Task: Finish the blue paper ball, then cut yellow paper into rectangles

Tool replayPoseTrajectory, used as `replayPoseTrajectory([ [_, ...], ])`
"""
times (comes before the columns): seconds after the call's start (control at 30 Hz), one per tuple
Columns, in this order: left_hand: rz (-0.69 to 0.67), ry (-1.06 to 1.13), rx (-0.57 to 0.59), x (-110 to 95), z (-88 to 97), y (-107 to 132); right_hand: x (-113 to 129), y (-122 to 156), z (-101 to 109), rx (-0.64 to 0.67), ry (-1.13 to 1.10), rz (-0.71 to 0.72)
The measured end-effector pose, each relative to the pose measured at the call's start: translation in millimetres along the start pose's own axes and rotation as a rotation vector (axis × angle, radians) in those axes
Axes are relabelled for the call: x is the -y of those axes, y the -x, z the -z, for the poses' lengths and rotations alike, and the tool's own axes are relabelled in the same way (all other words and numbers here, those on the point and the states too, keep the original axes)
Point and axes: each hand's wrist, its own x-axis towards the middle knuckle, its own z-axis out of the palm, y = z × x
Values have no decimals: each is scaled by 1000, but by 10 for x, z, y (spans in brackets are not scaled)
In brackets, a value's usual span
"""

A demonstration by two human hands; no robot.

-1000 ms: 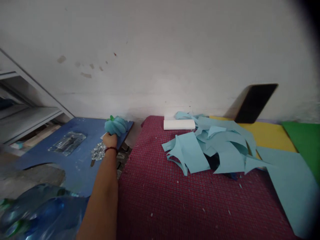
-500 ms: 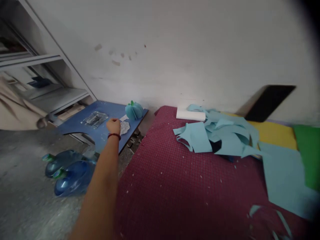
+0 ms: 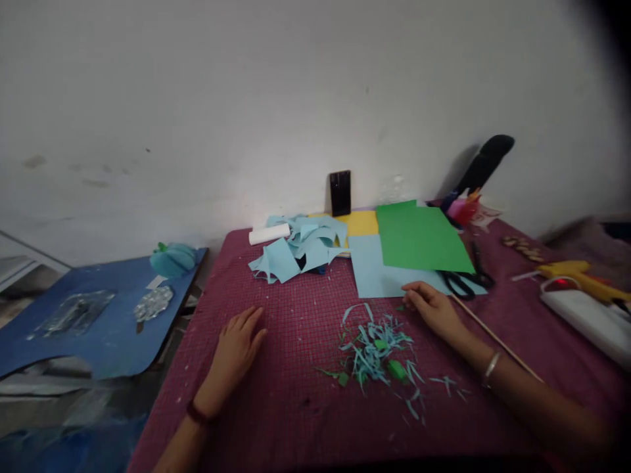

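My left hand (image 3: 240, 345) lies palm down on the red checked cloth (image 3: 276, 407), its fingers spread and nothing held. To the right, my right hand (image 3: 436, 312) hovers or rests by the front edge of the light blue sheet (image 3: 367, 279). Its fingers are loosely bent and slightly apart, with nothing visible between them. Just below it sits a heap of thin blue paper shreds (image 3: 372, 351) with green scraps (image 3: 397, 370). Black-handled scissors (image 3: 458, 286) and a thin wooden stick (image 3: 497, 340) are close to that hand, and a green sheet (image 3: 424, 236) overlaps the blue one.
Blue offcuts (image 3: 310, 240), a white roll (image 3: 269, 234) and a phone (image 3: 340, 192) are along the wall. A yellow glue gun (image 3: 584, 279) and white power strip (image 3: 586, 322) occupy the right. The blue table (image 3: 113, 351) holds a paper pumpkin (image 3: 172, 260) and silver foil piece (image 3: 154, 303).
My left hand has left the foil piece on the blue table and now lies on the red cloth. The view has swung right, bringing my right hand and the shreds into sight.
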Motion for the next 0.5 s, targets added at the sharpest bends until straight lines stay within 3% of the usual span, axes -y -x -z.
replayPoseTrajectory([
  [0.1, 74, -203, -66, 223, -131, 274, -108, 218, 167, -7, 116, 67],
  [0.17, 95, -232, -70, 332, -100, 353, -198, 355, 282, -20, 127, 47],
  [0.23, 106, -204, -38, 361, 5, 280, -273, 449, 369, -24, 104, 13],
  [0.33, 170, -151, -20, 396, 246, -187, -333, 496, 424, -3, 112, 8],
  [0.5, 417, -194, -142, 804, 555, -1444, -465, 464, 426, -23, 162, 7],
])
